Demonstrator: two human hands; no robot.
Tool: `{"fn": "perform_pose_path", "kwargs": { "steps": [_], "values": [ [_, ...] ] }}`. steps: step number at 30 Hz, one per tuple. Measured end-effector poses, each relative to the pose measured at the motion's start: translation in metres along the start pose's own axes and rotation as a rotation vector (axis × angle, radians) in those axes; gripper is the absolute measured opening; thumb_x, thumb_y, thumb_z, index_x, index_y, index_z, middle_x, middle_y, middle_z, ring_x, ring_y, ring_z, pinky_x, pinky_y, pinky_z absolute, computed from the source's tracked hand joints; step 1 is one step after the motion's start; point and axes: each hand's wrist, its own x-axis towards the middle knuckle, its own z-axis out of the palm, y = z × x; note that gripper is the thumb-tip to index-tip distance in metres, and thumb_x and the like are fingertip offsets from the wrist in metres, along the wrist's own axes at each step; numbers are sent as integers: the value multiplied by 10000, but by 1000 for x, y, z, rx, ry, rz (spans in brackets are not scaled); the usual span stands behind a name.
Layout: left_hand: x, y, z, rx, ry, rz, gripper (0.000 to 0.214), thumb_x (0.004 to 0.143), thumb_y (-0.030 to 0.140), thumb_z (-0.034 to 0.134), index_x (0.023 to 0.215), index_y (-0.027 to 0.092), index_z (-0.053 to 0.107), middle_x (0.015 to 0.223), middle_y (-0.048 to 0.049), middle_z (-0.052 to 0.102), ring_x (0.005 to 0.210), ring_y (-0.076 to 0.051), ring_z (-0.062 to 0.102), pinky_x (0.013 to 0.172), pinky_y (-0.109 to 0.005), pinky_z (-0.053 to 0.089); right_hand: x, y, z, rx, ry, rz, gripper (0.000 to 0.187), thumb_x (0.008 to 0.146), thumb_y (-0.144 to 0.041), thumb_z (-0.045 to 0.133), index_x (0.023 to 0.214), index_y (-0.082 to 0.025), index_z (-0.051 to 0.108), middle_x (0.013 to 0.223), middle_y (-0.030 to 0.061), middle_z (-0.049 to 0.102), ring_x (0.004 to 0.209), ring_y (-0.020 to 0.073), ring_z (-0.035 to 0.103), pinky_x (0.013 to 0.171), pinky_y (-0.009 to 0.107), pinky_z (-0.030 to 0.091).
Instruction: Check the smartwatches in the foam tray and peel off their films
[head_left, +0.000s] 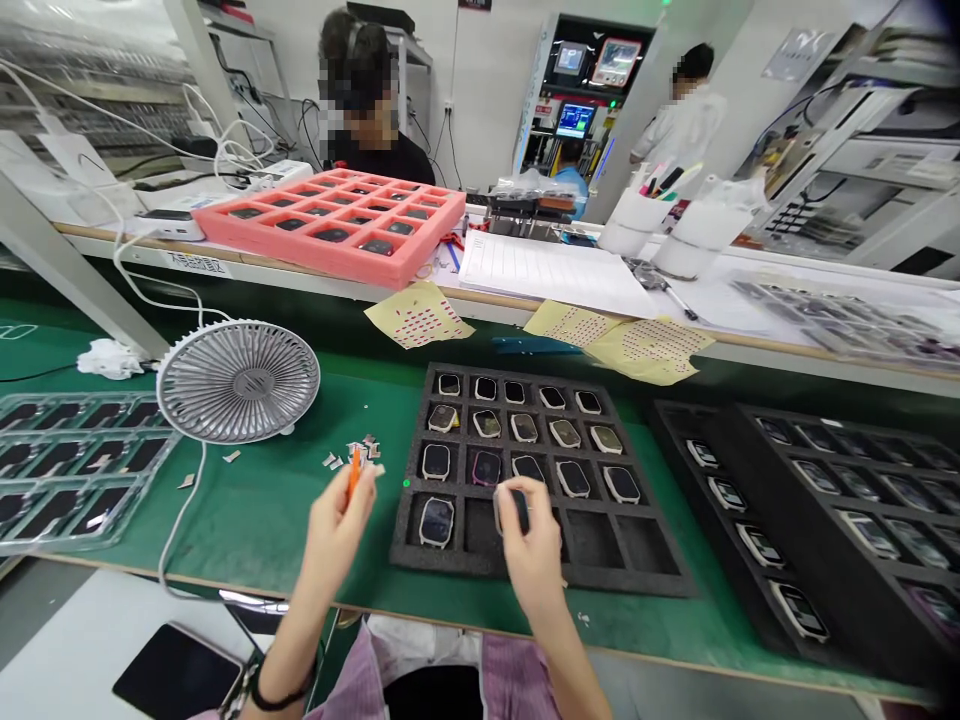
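My left hand is closed in a pinch around a slim orange tool; its exact kind I cannot make out. Small whitish scraps lie on the green mat just beyond those fingers. Over the front row of a black foam tray, my right hand grips a smartwatch, partly hidden by the fingers. Several square-faced watches stand in the tray's compartments, including one watch at the front left. Some front compartments right of my hand hold nothing.
A grey fan stands left, beside a clear plastic tray of dark screens. More black foam trays with watches lie right. A pink foam tray and papers occupy the shelf. A person sits opposite.
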Motion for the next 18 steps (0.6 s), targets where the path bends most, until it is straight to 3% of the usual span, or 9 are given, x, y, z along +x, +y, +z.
{"fn": "perform_pose_path", "kwargs": {
  "steps": [2,5,8,10,13,18],
  "values": [
    [18,-12,-17,213,68,50,408,834,530,473,615,207,353,540,62,333,482,-97,325,481,-211,271,0,5,1,-154,-159,-69,127,902,-320,516,844,-234,589,823,32,609,805,215,532,753,352,378],
    [34,-30,-27,423,74,31,366,817,525,458,625,217,414,532,40,436,501,-140,434,527,-231,328,-4,5,3,-315,-167,-214,140,908,-308,507,854,-232,611,859,54,600,838,234,528,774,380,371],
    [36,-37,-27,443,81,-11,350,832,551,436,843,211,517,671,-9,606,582,-198,564,585,-262,396,-9,-2,7,-434,-131,-364,135,908,-273,521,988,-228,619,939,81,588,884,246,521,779,384,353],
    [31,-35,-27,425,88,-17,392,860,567,395,948,206,519,712,-18,622,590,-206,573,593,-275,405,-12,-8,13,-505,-230,-436,145,908,-240,524,1023,-224,611,927,79,613,875,248,523,760,380,336],
    [19,-26,-28,381,59,8,407,882,572,369,977,206,519,675,5,567,560,-186,526,577,-268,391,-16,-15,25,-627,-379,-443,190,894,-217,532,1071,-215,601,876,85,644,826,266,515,715,390,314],
    [-5,-9,-28,269,-25,58,375,899,532,389,1005,199,527,612,38,464,528,-150,448,545,-241,358,-17,-22,41,-647,-465,-344,231,842,-210,592,1072,-210,607,893,114,650,847,294,516,721,410,328]
  ]
}}
